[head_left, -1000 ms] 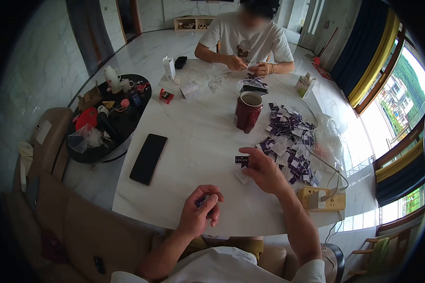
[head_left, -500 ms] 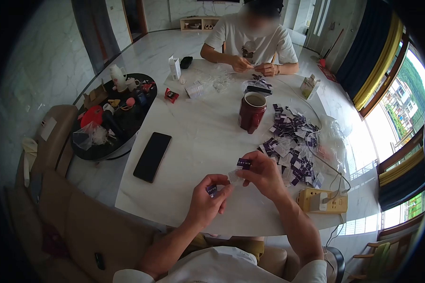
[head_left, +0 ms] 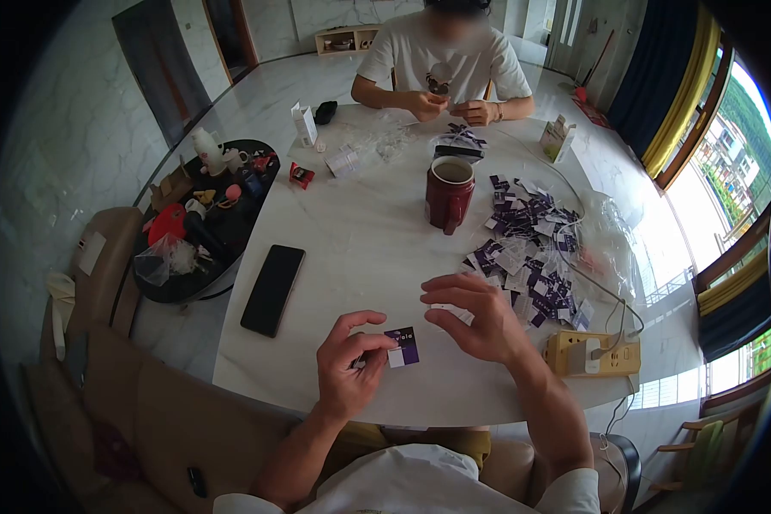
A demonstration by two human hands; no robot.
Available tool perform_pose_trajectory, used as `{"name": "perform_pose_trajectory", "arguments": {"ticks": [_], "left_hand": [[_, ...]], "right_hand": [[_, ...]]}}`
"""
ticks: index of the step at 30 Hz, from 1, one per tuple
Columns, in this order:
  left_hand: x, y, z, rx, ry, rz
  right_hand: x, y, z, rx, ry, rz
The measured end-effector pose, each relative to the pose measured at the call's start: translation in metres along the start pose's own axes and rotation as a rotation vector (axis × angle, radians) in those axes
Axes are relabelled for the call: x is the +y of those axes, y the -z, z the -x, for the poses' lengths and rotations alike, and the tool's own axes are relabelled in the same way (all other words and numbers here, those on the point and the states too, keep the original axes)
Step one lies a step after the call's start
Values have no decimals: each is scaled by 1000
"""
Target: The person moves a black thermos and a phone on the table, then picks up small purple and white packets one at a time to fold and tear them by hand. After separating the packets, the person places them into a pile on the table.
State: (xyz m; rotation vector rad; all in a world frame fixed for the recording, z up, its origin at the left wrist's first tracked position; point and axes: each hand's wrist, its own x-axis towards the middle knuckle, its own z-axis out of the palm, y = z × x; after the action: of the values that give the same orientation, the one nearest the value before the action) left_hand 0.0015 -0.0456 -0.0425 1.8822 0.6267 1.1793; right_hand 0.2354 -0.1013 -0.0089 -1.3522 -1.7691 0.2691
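My left hand (head_left: 349,363) pinches a small purple card (head_left: 402,347) with a white strip, just above the near edge of the white table (head_left: 360,248). My right hand (head_left: 475,316) is beside it to the right, fingers curled around a small clear packet (head_left: 451,310). A heap of purple and white cards (head_left: 527,253) lies just beyond my right hand.
A dark red mug (head_left: 448,194) stands mid-table. A black phone (head_left: 272,289) lies at the left. A yellow power strip (head_left: 593,354) with cables sits at the right edge. A person in a white shirt (head_left: 443,62) works opposite. A black side table (head_left: 206,214) holds clutter.
The purple card passed from my right hand to my left. My right hand now keeps only the clear packet. Both hands sit closer together near the table edge.
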Motion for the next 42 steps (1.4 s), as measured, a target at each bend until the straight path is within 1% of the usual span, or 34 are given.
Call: {"name": "perform_pose_trajectory", "arguments": {"ticks": [3, 4, 7, 9, 11, 12, 14, 15, 16, 19, 22, 23, 25, 27, 28, 29, 30, 33, 34, 37, 38, 40, 41, 42], "left_hand": [[2, -3, 0, -25, -77, -78], [1, -5, 0, -34, -84, -81], [-4, -10, 3, -58, -105, -73], [-4, -11, 4, -69, -114, -55], [14, -14, 8, -8, 380, 408], [21, -14, 9, 25, 626, 639], [12, -10, 10, -38, 829, 915], [9, -8, 9, -70, 927, 1054], [12, -14, 8, -121, 898, 862], [11, -11, 4, -306, 823, 808], [19, -7, 0, -408, 675, 725], [18, -5, 1, -420, 718, 738], [16, -1, 2, -442, 801, 763], [20, 1, 4, -451, 791, 716], [21, 2, 5, -453, 783, 694], [21, 4, 8, -400, 814, 756], [20, 7, 11, -344, 843, 818], [10, 16, 27, -128, 894, 970], [4, 19, 30, -48, 900, 1015], [-5, 24, 32, 13, 820, 1161], [-5, 25, 33, 22, 833, 1185], [-3, 23, 35, 21, 869, 1242], [-4, 24, 36, -1, 882, 1263], [-6, 27, 36, -23, 891, 1284]], "right_hand": [[-16, -3, -2, -132, -172, -317], [-14, -8, -1, -138, -136, -367], [-7, -13, 4, -253, -177, -416], [-7, -13, 4, -296, -267, -434], [-15, -9, 1, -310, -327, -429], [-15, -10, 1, -280, -316, -434], [-16, -14, 4, -222, -295, -445], [-16, -17, 5, -211, -253, -444], [-16, -21, 7, -199, -211, -442], [-15, -21, 6, -197, -133, -437], [-18, -18, 3, -196, -66, -402], [-19, -17, 2, -195, -40, -385], [-15, -21, 7, -92, -196, -535], [-14, -20, 8, 44, -313, -705], [-15, -16, 8, 128, -351, -799], [-15, -12, 7, 212, -388, -892], [-8, -10, 7, 295, -305, -966], [-3, -2, 3, 471, -223, -899], [-6, -5, 1, 467, -224, -763], [-14, -23, -15, 230, -9, -163], [-20, -30, -22, 169, 5, -113], [-12, -52, -41, 111, 245, 76], [-8, -66, -50, 97, 321, 126], [1, -82, -54, 44, 349, 187]]}}
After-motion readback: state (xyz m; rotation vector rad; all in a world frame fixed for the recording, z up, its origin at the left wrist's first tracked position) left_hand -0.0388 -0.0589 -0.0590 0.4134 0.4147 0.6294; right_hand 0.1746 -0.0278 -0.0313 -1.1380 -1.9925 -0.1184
